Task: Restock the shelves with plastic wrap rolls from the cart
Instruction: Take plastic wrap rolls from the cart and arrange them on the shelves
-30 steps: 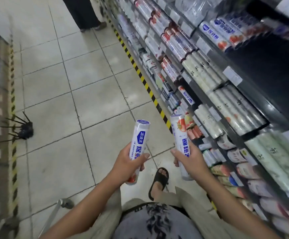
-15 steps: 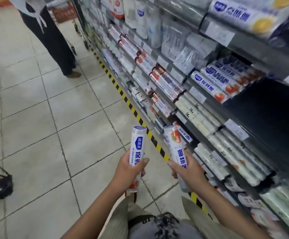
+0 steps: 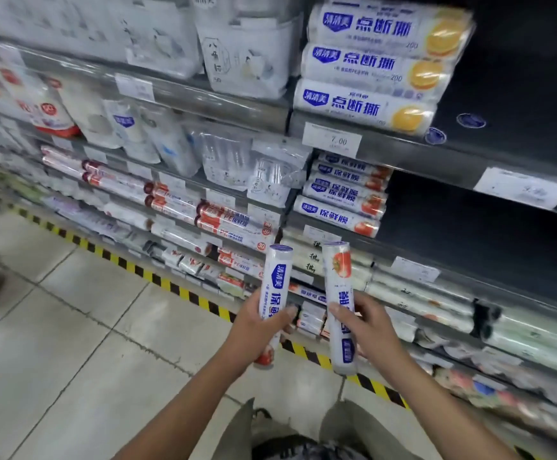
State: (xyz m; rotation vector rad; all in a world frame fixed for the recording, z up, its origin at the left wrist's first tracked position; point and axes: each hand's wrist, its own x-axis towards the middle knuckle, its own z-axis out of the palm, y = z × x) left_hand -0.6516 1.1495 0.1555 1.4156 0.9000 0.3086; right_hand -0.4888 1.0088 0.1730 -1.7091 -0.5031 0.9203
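Shelves [image 3: 363,224] now face the person, each hand's grip, left hand [image 3: 253,330] and right hand [image 3: 366,327], closed round an upright plastic wrap roll [image 3: 275,293], ready for stocking.

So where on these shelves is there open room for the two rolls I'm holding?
Bare dark shelf lies right of the matching tomato-label stack. The shelf above is bare right of the orange-label rolls. Everything left of both stacks is packed.
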